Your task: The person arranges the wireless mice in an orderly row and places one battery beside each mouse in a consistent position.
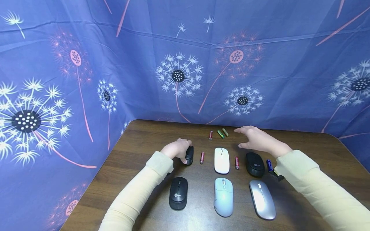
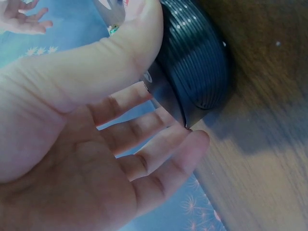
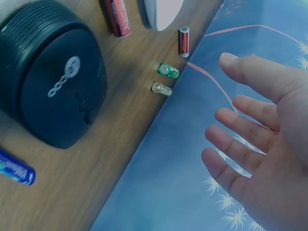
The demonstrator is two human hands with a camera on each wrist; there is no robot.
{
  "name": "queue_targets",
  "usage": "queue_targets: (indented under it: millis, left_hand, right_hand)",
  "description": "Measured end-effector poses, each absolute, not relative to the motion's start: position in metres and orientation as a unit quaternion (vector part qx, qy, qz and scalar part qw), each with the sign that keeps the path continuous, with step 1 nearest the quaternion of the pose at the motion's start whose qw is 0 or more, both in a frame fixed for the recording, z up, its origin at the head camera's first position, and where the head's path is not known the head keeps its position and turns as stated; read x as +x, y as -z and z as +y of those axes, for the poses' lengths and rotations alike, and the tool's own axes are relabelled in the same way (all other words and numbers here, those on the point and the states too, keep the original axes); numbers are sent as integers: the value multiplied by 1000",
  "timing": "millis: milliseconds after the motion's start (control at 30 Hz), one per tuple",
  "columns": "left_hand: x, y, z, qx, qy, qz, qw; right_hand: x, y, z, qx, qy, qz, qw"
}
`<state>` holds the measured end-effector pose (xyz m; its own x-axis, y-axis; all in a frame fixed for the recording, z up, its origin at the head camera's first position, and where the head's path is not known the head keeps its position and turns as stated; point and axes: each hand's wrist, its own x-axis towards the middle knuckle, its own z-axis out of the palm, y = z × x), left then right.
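My left hand (image 1: 179,149) grips a black computer mouse (image 1: 189,156) at the left of the table, with the thumb on one side and the fingers on the other. The left wrist view shows the ribbed side of that mouse (image 2: 197,57) by the thumb. Spread and holding nothing, my right hand (image 1: 255,138) hovers near the table's far edge. A second black mouse (image 1: 255,164) lies below it. To its left are a green battery (image 1: 221,134), a yellowish battery (image 1: 225,132) and a red battery (image 1: 210,135).
A white mouse (image 1: 221,160) lies mid-table between two red batteries. Nearer are another black mouse (image 1: 178,193), a light blue mouse (image 1: 223,197) and a silver mouse (image 1: 262,199). A blue battery (image 1: 269,165) lies by the right sleeve, which partly covers a small dark object (image 1: 278,176). Patterned blue cloth hangs behind.
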<state>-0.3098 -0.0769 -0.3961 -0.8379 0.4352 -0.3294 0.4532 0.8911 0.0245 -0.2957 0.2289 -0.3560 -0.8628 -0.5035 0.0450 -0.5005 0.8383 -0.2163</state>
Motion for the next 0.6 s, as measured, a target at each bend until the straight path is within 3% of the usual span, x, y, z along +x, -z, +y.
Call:
queue_targets:
  millis: [600]
  left_hand:
    - [-309,395,-76,227,30,958,171]
  right_hand:
    - [-320,357,199,-266,118,955,-52]
